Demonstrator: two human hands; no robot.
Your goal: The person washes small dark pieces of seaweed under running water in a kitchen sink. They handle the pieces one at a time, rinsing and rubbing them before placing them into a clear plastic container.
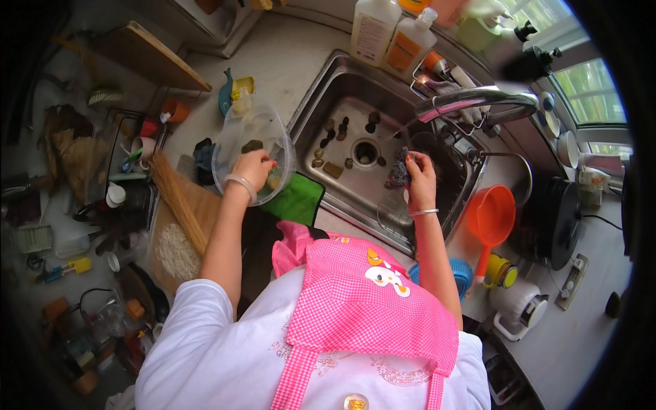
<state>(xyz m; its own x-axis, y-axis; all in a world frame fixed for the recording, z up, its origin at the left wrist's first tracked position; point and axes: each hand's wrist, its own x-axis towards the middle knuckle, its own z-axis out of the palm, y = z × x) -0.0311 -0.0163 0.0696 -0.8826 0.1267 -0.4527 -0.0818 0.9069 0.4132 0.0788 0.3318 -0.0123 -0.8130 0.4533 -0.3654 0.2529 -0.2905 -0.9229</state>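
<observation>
On the left, a heap of white bits (178, 251) and a long bundle of thin tan sticks (179, 198) lay on a wooden board (210, 203). Next came a big clear tub (263, 113), just left of the sink. The left hand (251, 169) reached into it, near a dark green lump (252, 145); I could not tell if its fingers pinched anything. A bright green cloth (298, 198) lay beside the tub. In the metal sink (355, 113), small dark and brown stones (342, 130) sat around the round drain (365, 152). The right hand (421, 179), well apart from the left, squeezed a dark, fuzzy scrubber (398, 172) over the sink. Past it were the shiny tap (478, 102) and an orange scoop (492, 215).
</observation>
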